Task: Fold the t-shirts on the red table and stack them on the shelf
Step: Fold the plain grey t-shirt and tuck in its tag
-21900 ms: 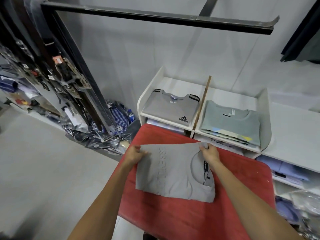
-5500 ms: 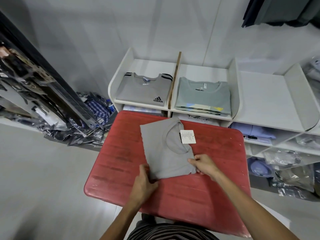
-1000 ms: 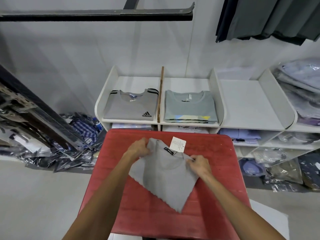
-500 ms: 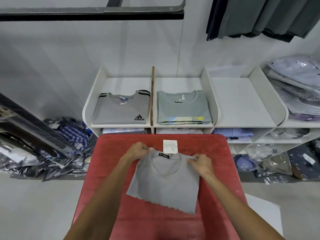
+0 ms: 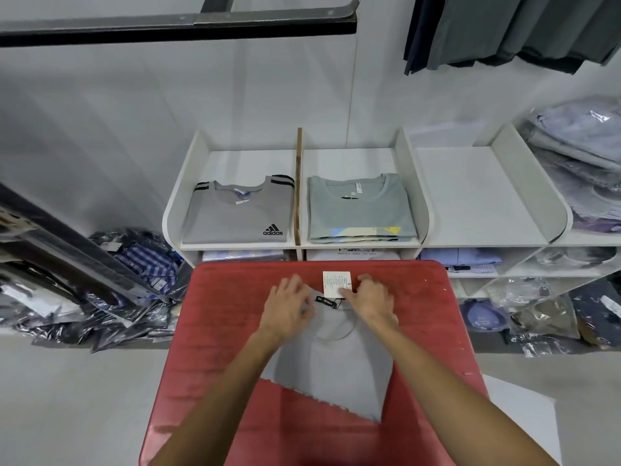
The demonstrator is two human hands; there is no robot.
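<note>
I have the folded grey t-shirt (image 5: 331,368) flat on the red bench (image 5: 215,334), collar toward the shelf (image 5: 416,196). My left hand (image 5: 289,306) lies spread, palm down, on its left shoulder; my right hand (image 5: 369,299) presses the right shoulder, fingers loosely curled, one touching the white paper tag (image 5: 336,282). The bottom hem is wavy. On the shelf beyond lie a grey striped shirt (image 5: 238,213) and a green-grey stack (image 5: 358,210), split by a wooden divider (image 5: 297,186).

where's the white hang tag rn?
Head view: the white hang tag lies on the red table near its far edge, by the grey t-shirt's collar, between the left hand and right hand.
</note>
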